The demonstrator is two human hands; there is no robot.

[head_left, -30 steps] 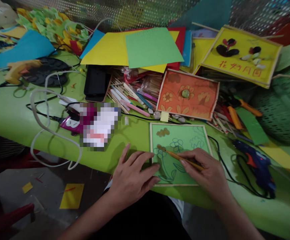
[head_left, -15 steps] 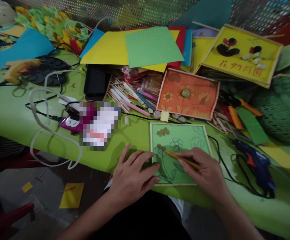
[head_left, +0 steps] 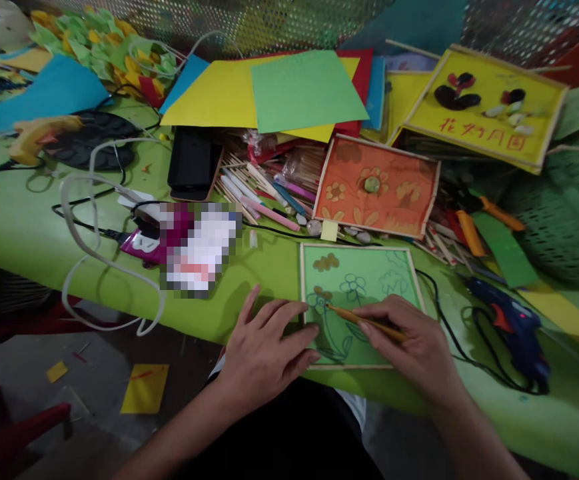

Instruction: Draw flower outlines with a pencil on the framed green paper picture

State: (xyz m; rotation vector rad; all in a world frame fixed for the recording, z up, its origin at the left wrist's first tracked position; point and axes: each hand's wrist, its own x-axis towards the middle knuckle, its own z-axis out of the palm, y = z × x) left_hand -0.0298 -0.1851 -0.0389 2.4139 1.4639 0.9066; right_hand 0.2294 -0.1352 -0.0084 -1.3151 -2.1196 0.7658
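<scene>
A green framed picture [head_left: 364,267] with drawn flowers lies near the front edge of the green table [head_left: 19,220]. My left hand [head_left: 264,350] lies flat with fingers spread on the picture's left edge and the table, holding nothing. My right hand [head_left: 414,347] is closed in a pinch on a thin brown brush [head_left: 356,317], whose tip touches a flower on the picture's left part.
An orange framed picture [head_left: 376,188] and a yellow one [head_left: 489,110] lie behind. Sticks and pens [head_left: 264,193], coloured paper sheets [head_left: 289,93], a black phone [head_left: 193,163], cables [head_left: 89,220] and a blue glue gun [head_left: 512,327] crowd the table. A green basket [head_left: 569,213] stands at right.
The brush tip has shifted slightly on the flower; both hands otherwise stay in place.
</scene>
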